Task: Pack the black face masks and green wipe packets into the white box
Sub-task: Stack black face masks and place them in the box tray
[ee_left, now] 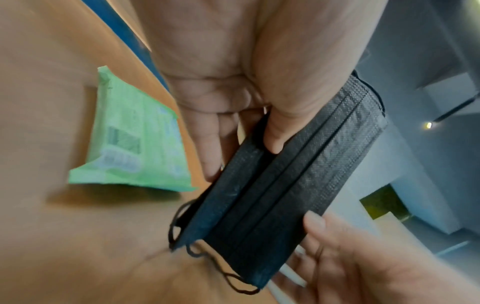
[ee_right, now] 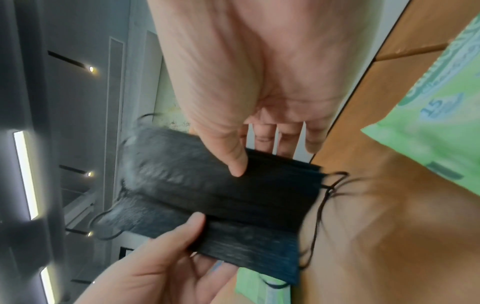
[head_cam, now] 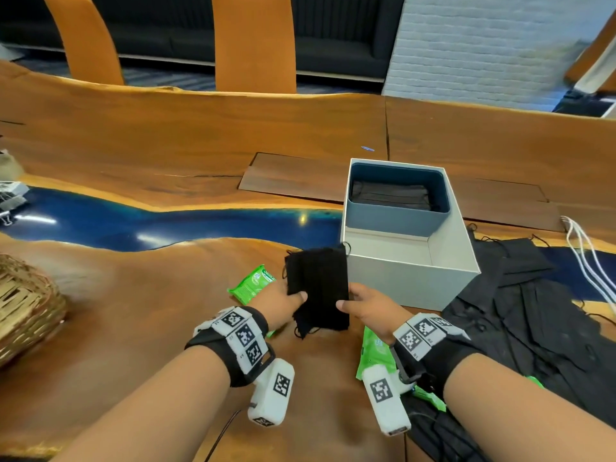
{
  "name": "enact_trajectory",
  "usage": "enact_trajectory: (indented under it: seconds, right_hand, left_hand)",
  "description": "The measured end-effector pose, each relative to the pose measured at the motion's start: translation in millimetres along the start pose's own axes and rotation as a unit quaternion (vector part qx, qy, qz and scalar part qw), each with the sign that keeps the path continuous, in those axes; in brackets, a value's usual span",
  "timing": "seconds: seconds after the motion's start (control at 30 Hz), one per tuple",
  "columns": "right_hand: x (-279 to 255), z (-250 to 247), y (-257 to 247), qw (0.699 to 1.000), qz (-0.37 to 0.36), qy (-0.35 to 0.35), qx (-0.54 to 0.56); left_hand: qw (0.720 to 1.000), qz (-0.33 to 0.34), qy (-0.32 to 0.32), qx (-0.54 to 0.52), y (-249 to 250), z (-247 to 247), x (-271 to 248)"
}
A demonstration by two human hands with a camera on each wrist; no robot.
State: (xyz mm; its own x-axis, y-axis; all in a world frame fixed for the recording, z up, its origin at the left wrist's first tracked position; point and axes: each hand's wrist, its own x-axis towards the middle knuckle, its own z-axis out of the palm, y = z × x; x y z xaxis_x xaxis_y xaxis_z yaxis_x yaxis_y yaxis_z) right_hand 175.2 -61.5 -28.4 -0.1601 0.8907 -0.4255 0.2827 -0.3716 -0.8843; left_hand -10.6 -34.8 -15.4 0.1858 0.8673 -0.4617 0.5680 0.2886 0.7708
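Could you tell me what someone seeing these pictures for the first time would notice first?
First, the stack of black masks held over the table's near edge, pinched by the left hand and right hand. Just beyond stands the open white box, with more masks lying in its blue inner tray. A green wipe packet lies left of the hands, and loose masks are heaped to the right.

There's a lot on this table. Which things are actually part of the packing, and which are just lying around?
Part of the job:
- black masks held by the left hand and right hand
- white box, masks already in its blue tray
- loose mask pile
- green wipe packets

Just lying about:
- wicker basket
- white cords
- binder clips
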Motion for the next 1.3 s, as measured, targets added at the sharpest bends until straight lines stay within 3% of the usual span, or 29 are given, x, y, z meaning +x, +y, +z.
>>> enact_trajectory:
  seconds: [0.1,0.23,0.5,0.6,0.7,0.93,1.13,1.3]
  right_hand:
    - [-3,-10,-5,0.999,-0.005,0.006,0.034]
    - [-7,-22,-17,0.994,-0.004,0.017,0.107]
    - [-25,-34,-50,0.963,-0.078,0.041,0.255]
    - [-32,-47,-58,0.95,-0.084,0.11,0.279]
    - [-39,-65,-58,0.954,-0.073,0.183,0.228]
    - [-47,-112,-49,0.954,-0.021,0.249,0.166]
    - [-38,-150,-67,0.949,0.003,0.299,0.1]
    - [-20,-174,-88,0.954,0.012,0.283,0.097]
  left_hand:
    - [0.985,-0.001,0.028,-0.171,21,-15,1]
    - [0.937,0.037,0.008,-0.347,52,-32,-3]
    - [0.903,0.081,-0.058,-0.418,83,-14,-9]
    - [0.895,0.081,-0.078,-0.431,89,-6,-11]
    - [0.885,0.083,-0.084,-0.449,94,-10,-10]
    - [0.961,0.108,-0.02,-0.256,115,-14,7]
    - [0.968,0.096,0.001,-0.231,149,-5,26]
    - [0.97,0.061,0.015,-0.234,182,-3,55]
